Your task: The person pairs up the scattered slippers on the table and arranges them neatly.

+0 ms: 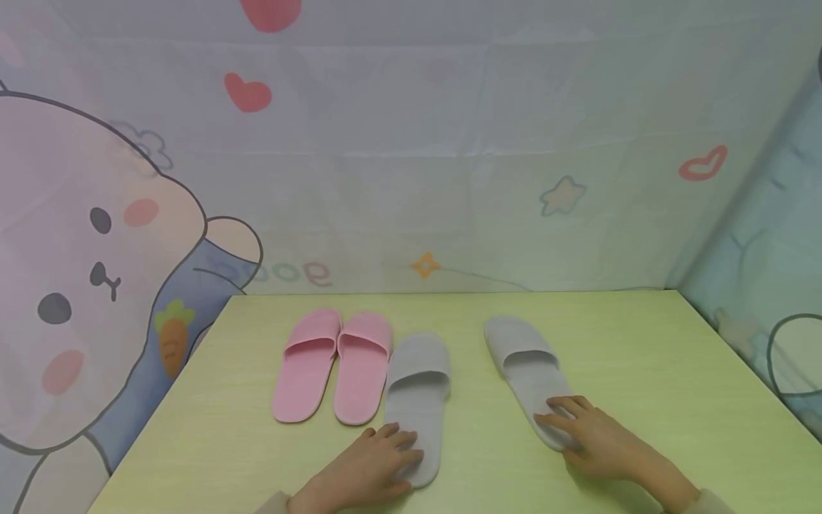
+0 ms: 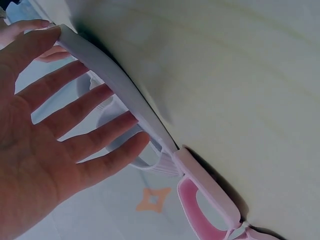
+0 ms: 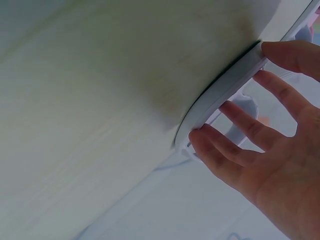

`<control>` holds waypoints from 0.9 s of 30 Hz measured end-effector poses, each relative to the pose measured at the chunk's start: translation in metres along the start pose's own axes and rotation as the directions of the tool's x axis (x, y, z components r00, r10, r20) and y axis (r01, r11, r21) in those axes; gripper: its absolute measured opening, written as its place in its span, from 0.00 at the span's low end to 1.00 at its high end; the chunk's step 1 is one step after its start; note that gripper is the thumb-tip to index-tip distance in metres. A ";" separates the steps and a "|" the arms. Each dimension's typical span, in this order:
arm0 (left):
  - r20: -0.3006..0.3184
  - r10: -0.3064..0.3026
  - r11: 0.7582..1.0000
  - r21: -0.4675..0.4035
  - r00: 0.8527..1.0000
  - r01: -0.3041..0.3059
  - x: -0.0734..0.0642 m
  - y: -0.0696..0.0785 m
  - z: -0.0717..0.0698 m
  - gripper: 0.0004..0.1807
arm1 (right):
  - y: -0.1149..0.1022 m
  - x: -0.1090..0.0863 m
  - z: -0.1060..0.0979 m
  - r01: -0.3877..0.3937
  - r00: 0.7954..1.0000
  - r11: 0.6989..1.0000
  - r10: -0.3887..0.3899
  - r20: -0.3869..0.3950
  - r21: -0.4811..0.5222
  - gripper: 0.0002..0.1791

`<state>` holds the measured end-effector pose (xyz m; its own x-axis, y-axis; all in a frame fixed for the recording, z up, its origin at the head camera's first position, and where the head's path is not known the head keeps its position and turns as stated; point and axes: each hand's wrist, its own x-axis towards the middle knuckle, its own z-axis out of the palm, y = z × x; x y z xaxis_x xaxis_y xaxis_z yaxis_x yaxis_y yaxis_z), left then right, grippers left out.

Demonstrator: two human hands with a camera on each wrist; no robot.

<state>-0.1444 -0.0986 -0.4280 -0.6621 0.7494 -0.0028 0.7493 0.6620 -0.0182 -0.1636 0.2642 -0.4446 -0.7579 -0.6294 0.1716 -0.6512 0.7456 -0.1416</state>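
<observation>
Two grey slippers lie apart on the table, both toes pointing away from me. My left hand (image 1: 369,467) has its fingers spread over the heel half of the left grey slipper (image 1: 417,407). In the left wrist view those fingers (image 2: 100,127) look nearly straight, with their tips at the slipper's edge. The right grey slipper (image 1: 523,350) is turned at a slant, its toe toward the left. Over its heel rests my right hand (image 1: 600,442), fingers slightly bent. The right wrist view shows the thumb (image 3: 292,57) and fingertips touching that slipper's side.
A pair of pink slippers (image 1: 305,378) lies left of the grey ones, the inner one close beside the left grey slipper. The pale yellow-green table (image 1: 693,400) ends at a printed cloth backdrop (image 1: 411,143), with another cloth side (image 1: 783,250) on the right.
</observation>
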 end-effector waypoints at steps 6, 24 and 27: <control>-0.070 0.041 0.996 0.083 0.997 -0.035 0.002 -0.003 0.003 0.19 | -0.003 0.001 0.000 -0.004 1.000 1.000 0.005 0.019 -0.004 0.29; -0.148 0.170 0.966 0.221 0.974 -0.135 0.006 -0.017 0.011 0.20 | -0.011 0.001 0.001 0.069 0.997 0.993 -0.071 -0.015 -0.093 0.31; -0.157 0.176 0.963 0.231 0.972 -0.137 0.007 -0.018 0.012 0.20 | -0.012 0.002 0.002 0.092 0.995 0.988 -0.097 -0.032 -0.122 0.31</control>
<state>-0.1630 -0.1056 -0.4396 -0.5095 0.8472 0.1509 0.8099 0.5313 -0.2484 -0.1571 0.2538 -0.4442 -0.6897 -0.6913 0.2156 -0.7087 0.7055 -0.0052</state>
